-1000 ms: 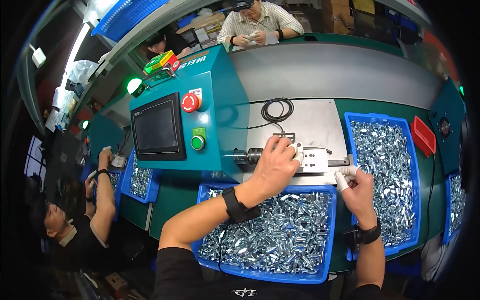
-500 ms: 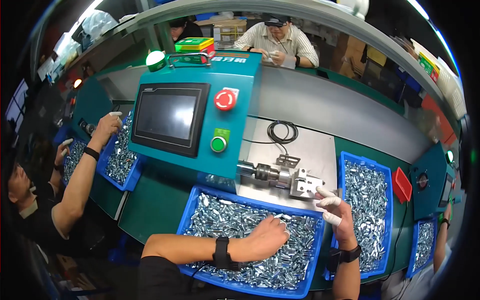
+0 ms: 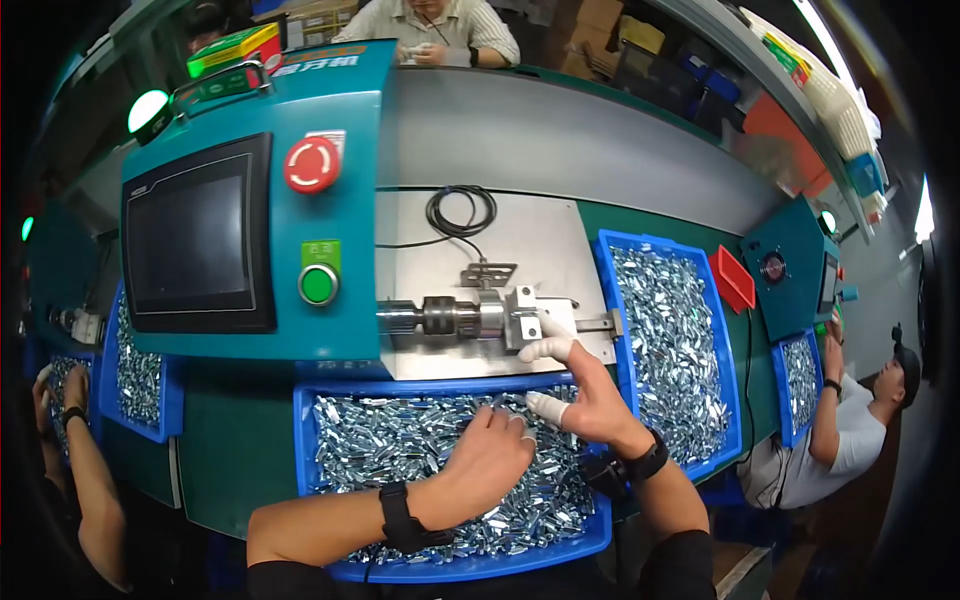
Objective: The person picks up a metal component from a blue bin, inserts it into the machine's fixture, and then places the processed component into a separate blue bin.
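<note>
My left hand (image 3: 482, 462) reaches into a blue bin (image 3: 302, 440) full of small shiny metal cylindrical pieces (image 3: 400, 430). Its fingers are bent and close together, with the tips down among the pieces, so I cannot make out what they hold. White wraps cover some fingers of my right hand (image 3: 592, 398), which is open, thumb apart from the forefinger. Those fingertips are at the near side of a metal clamp block (image 3: 524, 318), which lines up with the chuck (image 3: 440, 316) of a teal machine (image 3: 340, 110). Nothing shows between thumb and forefinger.
A second blue bin of metal pieces (image 3: 670, 350) stands at the right, beside a small red tray (image 3: 734, 280). A coiled black cable (image 3: 460, 212) lies on the metal plate behind the chuck. Co-workers sit left, right and across, at similar machines.
My view has swung to the right. My right hand has shifted from the clamp block's right end to its near side. My left hand stays in the bin, its fingers still bent.
</note>
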Tool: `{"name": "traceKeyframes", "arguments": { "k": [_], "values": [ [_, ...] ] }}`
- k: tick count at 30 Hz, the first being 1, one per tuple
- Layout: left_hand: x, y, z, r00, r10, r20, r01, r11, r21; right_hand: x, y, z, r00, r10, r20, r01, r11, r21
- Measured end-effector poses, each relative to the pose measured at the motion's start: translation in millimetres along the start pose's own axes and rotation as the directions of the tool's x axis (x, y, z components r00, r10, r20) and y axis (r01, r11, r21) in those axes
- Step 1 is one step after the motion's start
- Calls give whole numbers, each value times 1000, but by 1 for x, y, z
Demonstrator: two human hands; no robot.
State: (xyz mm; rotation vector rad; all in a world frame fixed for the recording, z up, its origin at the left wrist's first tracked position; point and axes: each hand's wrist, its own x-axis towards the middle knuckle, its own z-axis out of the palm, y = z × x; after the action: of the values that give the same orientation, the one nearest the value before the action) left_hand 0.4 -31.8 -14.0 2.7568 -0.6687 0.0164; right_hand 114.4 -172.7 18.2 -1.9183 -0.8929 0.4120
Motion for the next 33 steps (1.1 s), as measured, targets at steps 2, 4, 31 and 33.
{"name": "traceKeyframes", "arguments": {
  "k": [2,4,31,33],
  "values": [
    [2,0,0,1000,16,-4,-16,1000,1,3,0,0,1000,5,-28,-3,998,66],
    [0,-1,-2,1000,-6,-10,6,1000,23,7,-10,2,1000,10,12,-10,1000,15],
    [2,-10,-12,998,-21,55,26,995,-93,8,11,-27,954,90,-288,-77,995,57],
    [8,-10,-13,1000,-14,25,16,996,-93,4,8,-32,964,57,-259,-63,998,-14]
  ]
}}
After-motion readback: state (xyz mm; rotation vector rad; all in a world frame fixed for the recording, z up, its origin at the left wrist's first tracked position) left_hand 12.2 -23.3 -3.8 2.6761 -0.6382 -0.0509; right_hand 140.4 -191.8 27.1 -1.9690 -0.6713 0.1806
